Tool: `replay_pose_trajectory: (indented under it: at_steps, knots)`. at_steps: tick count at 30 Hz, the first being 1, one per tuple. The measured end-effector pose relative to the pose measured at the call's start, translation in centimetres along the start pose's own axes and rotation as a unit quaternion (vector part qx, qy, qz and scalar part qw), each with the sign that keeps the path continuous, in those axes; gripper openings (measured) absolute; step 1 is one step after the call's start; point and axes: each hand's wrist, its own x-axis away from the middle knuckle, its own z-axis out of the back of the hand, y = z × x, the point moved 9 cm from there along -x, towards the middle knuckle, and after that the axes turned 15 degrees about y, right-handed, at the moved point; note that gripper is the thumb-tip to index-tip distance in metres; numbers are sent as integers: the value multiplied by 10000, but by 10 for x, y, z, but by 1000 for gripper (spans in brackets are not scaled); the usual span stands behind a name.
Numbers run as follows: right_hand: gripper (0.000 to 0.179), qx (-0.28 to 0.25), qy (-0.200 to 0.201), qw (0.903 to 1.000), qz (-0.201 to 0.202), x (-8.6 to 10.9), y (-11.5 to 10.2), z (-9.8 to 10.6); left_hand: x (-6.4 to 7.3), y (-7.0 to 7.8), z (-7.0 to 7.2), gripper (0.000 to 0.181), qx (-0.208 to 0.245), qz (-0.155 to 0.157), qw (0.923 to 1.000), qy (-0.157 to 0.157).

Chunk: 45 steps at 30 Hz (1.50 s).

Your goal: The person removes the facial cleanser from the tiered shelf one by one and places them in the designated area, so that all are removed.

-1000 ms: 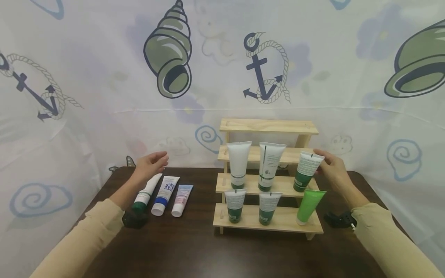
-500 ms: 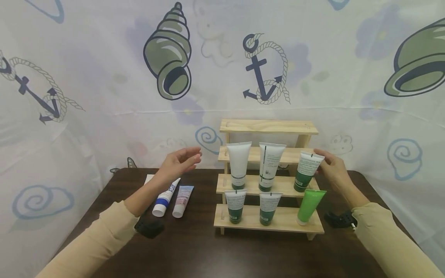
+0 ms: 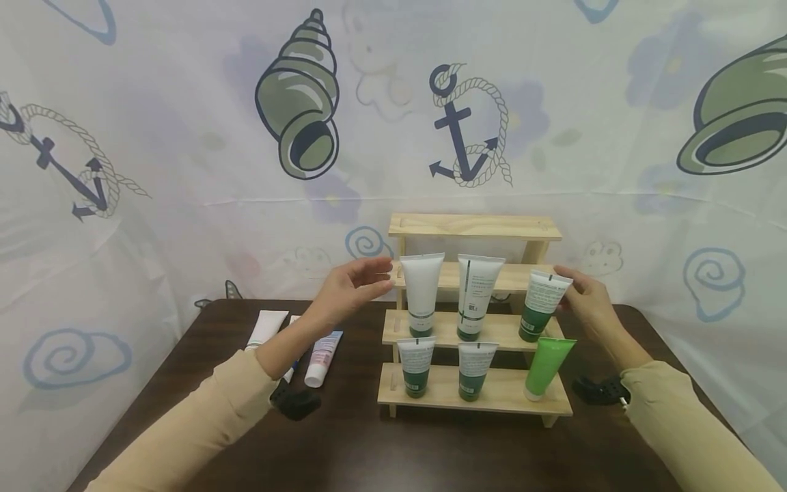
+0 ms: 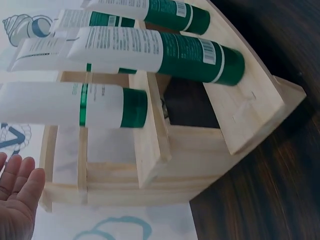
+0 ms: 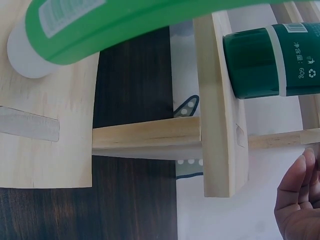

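Observation:
My left hand (image 3: 352,287) is held up at the left end of the wooden tiered rack (image 3: 473,224), fingers extended toward its third tier. Just right of it a tall white tube (image 3: 421,290) stands on the second tier; the left wrist view shows a gap between fingers and tube. At the rack's right end is my right hand (image 3: 589,297), behind a white-and-green tube (image 3: 546,301) standing on its cap. In the right wrist view its loosely bent fingertips (image 5: 308,152) are near the side rail, below the tube. Part of that hand is hidden.
Another tall white tube (image 3: 478,294) stands mid-tier. Below are two small white-and-green tubes (image 3: 416,369) and a bright green tube (image 3: 547,365). On the dark table (image 3: 344,451) lie a white tube (image 3: 267,326), one mostly covered by my left forearm, and a pink-and-blue tube (image 3: 323,359).
My left hand has moved right, from above the tubes lying on the table to the rack's left end. My right hand and the standing tubes have stayed in place.

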Motion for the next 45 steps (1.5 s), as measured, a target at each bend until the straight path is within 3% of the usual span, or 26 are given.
replay_pose_trajectory:
  at_steps: [19, 28, 45]
  knots:
    - [51, -91, 5, 10000, -19, 4, -1, 0, -1, 10, -35, 41, 332, -273, 9991, -37]
    - [50, -25, 50, 10000, 15, 3, -1, 0, -3, 5, -42, 36, 280, -138, 9995, 78]
    - [48, 114, 106, 9999, 8, 0, 0, 1, -7, 1, -47, 41, 403, -314, 9986, 135]
